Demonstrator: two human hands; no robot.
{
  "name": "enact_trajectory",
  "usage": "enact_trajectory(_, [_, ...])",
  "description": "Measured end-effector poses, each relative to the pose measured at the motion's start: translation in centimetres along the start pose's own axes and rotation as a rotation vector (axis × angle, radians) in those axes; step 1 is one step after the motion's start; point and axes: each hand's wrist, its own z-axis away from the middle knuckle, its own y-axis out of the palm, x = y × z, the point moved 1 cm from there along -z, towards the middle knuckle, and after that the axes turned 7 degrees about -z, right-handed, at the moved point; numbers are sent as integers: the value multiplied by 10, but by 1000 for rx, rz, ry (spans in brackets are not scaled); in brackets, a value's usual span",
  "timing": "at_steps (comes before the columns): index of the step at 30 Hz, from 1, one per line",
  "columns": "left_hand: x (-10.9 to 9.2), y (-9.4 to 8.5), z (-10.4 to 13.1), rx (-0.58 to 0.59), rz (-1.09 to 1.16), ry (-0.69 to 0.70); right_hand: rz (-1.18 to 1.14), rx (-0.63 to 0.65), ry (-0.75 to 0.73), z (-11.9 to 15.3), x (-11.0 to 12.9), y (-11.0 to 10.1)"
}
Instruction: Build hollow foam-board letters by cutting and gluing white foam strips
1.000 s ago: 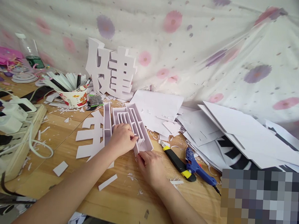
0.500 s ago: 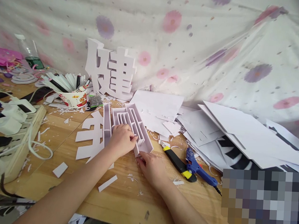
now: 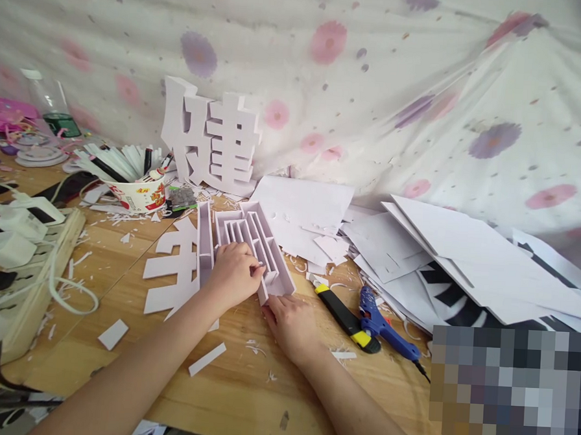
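Note:
A white foam-board character with raised walls [image 3: 281, 271] lies on the wooden table, its open side up and several thin strips standing inside. My left hand [image 3: 236, 272] reaches over its lower middle, the fingers pinched at an inner wall; what exactly sits between the fingertips is hidden. At the near right corner, my right hand [image 3: 292, 321] holds the outer wall of the same piece between thumb and fingers. A flat white cut-out [image 3: 173, 266] lies against its left side. Two small loose strips, one of them a white strip [image 3: 208, 359], rest nearer to me.
A finished white character [image 3: 210, 135] stands against the flowered curtain. To the right lie a yellow-black utility knife [image 3: 341, 311], a blue glue gun [image 3: 387, 326] and stacked white boards [image 3: 487, 260]. On the left are a tub of markers [image 3: 136, 193] and a power strip [image 3: 48, 276].
The view has shifted slightly, so everything sits a little further left. Both hands keep their places on the foam-board character, with hardly any motion.

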Motion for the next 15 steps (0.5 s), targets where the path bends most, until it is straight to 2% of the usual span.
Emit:
enact_trajectory(3, [-1,-1,0,5,7,-8,-22,-55,-7,3,0,-7])
enact_trajectory(6, [-1,-1,0,1,16,-12,-60,-106,62,7,-1,-14])
enact_trajectory(15, [3,2,-3,-42,64,-28,-212,-68,251,5,-2,-18])
